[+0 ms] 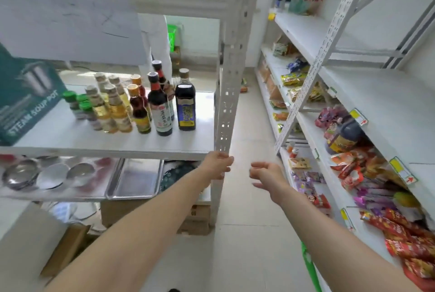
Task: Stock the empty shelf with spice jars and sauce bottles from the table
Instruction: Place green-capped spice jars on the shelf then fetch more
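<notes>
Left of centre, the white metal shelf [70, 136] holds green-capped spice jars [81, 109] and dark sauce bottles [160, 106], while the left hand [217, 162] and right hand [267, 174] hover below, fingers loosely spread, holding nothing.

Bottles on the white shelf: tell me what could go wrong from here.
1. The sauce bottles and green-capped spice jars stand tightly bunched, so a hand pushing in among them could topple neighbours.
2. The tall dark bottle stands nearest the shelf's open end by the upright post; a knock might send it off.
3. Both the left hand and right hand hold nothing.
</notes>
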Demonstrator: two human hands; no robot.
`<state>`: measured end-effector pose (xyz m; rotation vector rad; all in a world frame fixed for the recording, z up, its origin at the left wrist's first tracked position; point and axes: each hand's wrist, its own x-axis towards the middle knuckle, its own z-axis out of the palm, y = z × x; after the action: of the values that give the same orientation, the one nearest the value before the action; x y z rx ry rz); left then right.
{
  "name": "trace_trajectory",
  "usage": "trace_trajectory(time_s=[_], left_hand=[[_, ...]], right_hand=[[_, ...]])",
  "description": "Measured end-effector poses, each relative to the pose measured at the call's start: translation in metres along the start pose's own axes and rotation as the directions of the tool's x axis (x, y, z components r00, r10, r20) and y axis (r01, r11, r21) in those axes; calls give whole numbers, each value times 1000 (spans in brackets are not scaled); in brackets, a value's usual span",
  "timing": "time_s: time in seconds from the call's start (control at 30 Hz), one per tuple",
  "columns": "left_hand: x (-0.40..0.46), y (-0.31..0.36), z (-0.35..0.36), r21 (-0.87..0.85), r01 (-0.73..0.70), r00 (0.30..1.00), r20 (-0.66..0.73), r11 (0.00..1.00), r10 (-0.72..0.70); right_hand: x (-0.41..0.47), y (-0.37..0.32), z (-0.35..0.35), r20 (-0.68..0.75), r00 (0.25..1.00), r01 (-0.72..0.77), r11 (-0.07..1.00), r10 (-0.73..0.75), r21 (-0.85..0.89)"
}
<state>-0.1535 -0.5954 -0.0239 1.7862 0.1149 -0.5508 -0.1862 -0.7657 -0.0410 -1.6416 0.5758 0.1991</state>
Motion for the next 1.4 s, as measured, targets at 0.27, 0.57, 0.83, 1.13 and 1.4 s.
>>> trace_trajectory(time_s=[0.27, 0.57, 0.83, 1.13, 1.4], left_hand=[[-32, -41, -155, -134, 9, 981, -189, 991, -35], [-45, -68, -335, -115, -18, 946, -323, 993, -20], [-33, -83, -429, -77, -72, 907, -420, 994, 33], [28, -68, -489, 134, -157, 859, -471, 978, 202], [85, -61, -524, 362, -151, 880, -375, 920, 292]], right_hand=[[-18, -38, 159, 166, 982, 105, 989, -86, -109], [-29, -85, 344, 276, 947, 202, 974, -166, -106], [-27, -111, 449, 311, 911, 322, 937, -270, -131], [10, -131, 500, 431, 871, 367, 894, -234, -257], [35, -140, 534, 435, 877, 371, 864, -206, -340]])
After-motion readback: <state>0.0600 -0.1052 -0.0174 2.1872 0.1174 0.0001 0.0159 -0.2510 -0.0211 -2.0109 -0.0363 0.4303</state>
